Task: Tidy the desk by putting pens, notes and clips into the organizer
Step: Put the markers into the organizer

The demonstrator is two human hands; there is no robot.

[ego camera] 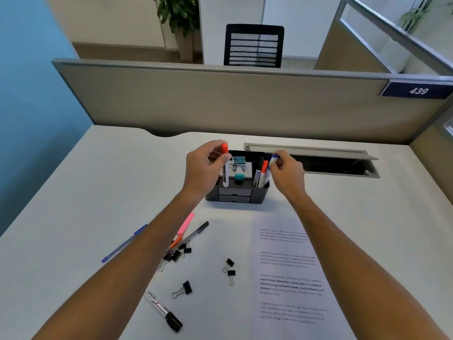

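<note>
Orange-capped marker, light and stiff, pinched near its cap by left hand fingers; right hand fingers grip blue-capped marker over organizer.

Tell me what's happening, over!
Left hand holds red marker over organizer. Right hand slots blue marker in. Binder clips, pens still on desk.

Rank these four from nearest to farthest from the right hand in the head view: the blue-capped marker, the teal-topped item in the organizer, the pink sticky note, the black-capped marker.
1. Blue-capped marker: held by the right hand.
2. Teal-topped item: organizer's middle compartment.
3. Pink sticky note: desk, beside left forearm.
4. Black-capped marker: desk's near edge.
</note>
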